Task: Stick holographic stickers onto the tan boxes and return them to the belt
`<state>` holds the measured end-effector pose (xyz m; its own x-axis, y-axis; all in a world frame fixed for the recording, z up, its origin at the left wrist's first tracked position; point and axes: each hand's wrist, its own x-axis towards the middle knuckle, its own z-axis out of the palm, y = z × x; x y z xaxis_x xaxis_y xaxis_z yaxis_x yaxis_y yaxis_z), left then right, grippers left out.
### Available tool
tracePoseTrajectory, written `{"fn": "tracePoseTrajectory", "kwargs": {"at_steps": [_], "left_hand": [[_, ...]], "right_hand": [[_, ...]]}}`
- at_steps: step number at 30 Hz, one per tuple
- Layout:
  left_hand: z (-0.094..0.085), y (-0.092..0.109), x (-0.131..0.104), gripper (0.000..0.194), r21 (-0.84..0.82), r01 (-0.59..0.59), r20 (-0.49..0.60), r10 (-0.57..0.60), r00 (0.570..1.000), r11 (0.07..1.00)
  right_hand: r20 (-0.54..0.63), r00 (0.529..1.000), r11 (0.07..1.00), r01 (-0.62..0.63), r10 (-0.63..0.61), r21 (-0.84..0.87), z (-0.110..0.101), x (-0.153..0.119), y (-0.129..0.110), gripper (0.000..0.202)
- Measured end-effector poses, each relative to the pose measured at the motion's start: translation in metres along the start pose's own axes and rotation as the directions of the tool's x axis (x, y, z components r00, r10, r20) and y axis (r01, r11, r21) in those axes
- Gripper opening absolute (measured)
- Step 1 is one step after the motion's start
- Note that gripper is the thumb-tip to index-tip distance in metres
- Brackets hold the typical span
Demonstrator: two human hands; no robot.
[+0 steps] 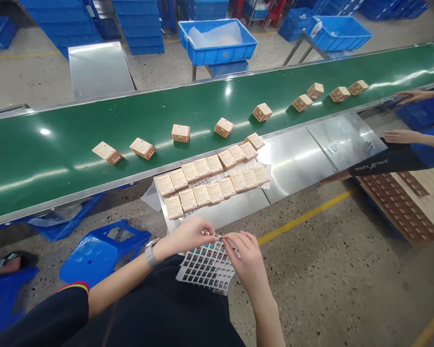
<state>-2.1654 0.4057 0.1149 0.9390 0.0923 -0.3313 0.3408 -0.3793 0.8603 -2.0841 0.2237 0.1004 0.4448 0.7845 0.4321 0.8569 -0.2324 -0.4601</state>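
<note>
Between my two hands, over my lap, is a white sheet of small dark stickers (206, 265) in rows. My left hand (190, 234), with a watch on its wrist, pinches at the sheet's top edge. My right hand (244, 253) comes in from the other side, thumb and forefinger pressed together at the same edge, close to the left fingertips. Whether a single sticker is between the fingertips is too small to tell. Just beyond my hands, two rows of small tan boxes (202, 193) lie on a metal side table (235, 212).
Past the table runs a green conveyor belt (75, 135) carrying several spaced tan boxes (181, 133). Blue bins (220, 55) stand behind it. At right, a co-worker's hands (401, 136) rest near the belt. A blue stool (90, 260) is on my left.
</note>
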Motion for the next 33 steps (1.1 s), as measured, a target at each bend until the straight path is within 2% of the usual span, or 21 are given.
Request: {"fn": "tracePoseTrajectory", "kwargs": {"at_steps": [4,7,8,10,12,14,16,17,19,22,25,29,33], "left_hand": [[0.018,0.008,0.043,0.022,-0.073,0.126,-0.103,-0.133,0.986,0.989],[0.039,0.007,0.075,0.024,-0.194,0.227,-0.211,-0.267,0.94,0.954],[0.047,0.007,0.084,0.025,-0.246,0.258,-0.238,-0.316,0.918,0.934],[0.065,0.007,0.102,0.03,-0.34,0.308,-0.255,-0.403,0.879,0.888],[0.084,0.01,0.121,0.032,-0.391,0.331,-0.217,-0.435,0.874,0.859],[0.102,0.014,0.14,0.028,-0.366,0.297,-0.167,-0.376,0.911,0.882],[0.118,0.018,0.158,0.02,-0.271,0.204,-0.157,-0.253,0.955,0.941],[0.125,0.02,0.168,0.017,-0.202,0.15,-0.165,-0.184,0.969,0.968],[0.136,0.023,0.186,0.013,-0.044,0.059,-0.181,-0.066,0.981,0.997],[0.143,0.023,0.216,0.013,0.163,-0.028,-0.176,0.057,0.983,0.986],[0.141,0.021,0.248,0.011,0.313,-0.092,-0.173,0.152,0.973,0.945],[0.134,0.015,0.286,0.011,0.427,-0.137,-0.129,0.211,0.969,0.894],[0.136,0.009,0.306,0.011,0.447,-0.124,-0.108,0.191,0.975,0.886]], "right_hand": [[-0.025,1.0,0.996,0.006,-0.004,0.089,0.005,0.013,0.058,0.01],[0.046,0.999,0.961,-0.007,-0.006,0.275,-0.003,0.025,0.108,0.01],[0.094,0.995,0.935,-0.047,0.015,0.351,-0.008,0.03,0.126,0.009],[0.213,0.97,0.863,-0.207,0.119,0.462,-0.023,0.037,0.167,0.008],[0.308,0.901,0.754,-0.427,0.306,0.5,-0.039,0.044,0.213,0.011],[0.33,0.797,0.619,-0.601,0.505,0.505,-0.049,0.05,0.257,0.018],[0.298,0.708,0.509,-0.682,0.64,0.525,-0.049,0.058,0.295,0.026],[0.279,0.682,0.477,-0.693,0.676,0.54,-0.044,0.062,0.31,0.028],[0.26,0.661,0.444,-0.695,0.704,0.566,-0.028,0.072,0.333,0.031],[0.241,0.674,0.459,-0.681,0.699,0.571,0.004,0.085,0.352,0.031],[0.195,0.711,0.522,-0.649,0.676,0.554,0.027,0.093,0.363,0.029],[0.13,0.785,0.657,-0.585,0.605,0.476,0.038,0.097,0.372,0.023],[0.12,0.845,0.769,-0.525,0.521,0.363,0.039,0.097,0.368,0.021]]}}
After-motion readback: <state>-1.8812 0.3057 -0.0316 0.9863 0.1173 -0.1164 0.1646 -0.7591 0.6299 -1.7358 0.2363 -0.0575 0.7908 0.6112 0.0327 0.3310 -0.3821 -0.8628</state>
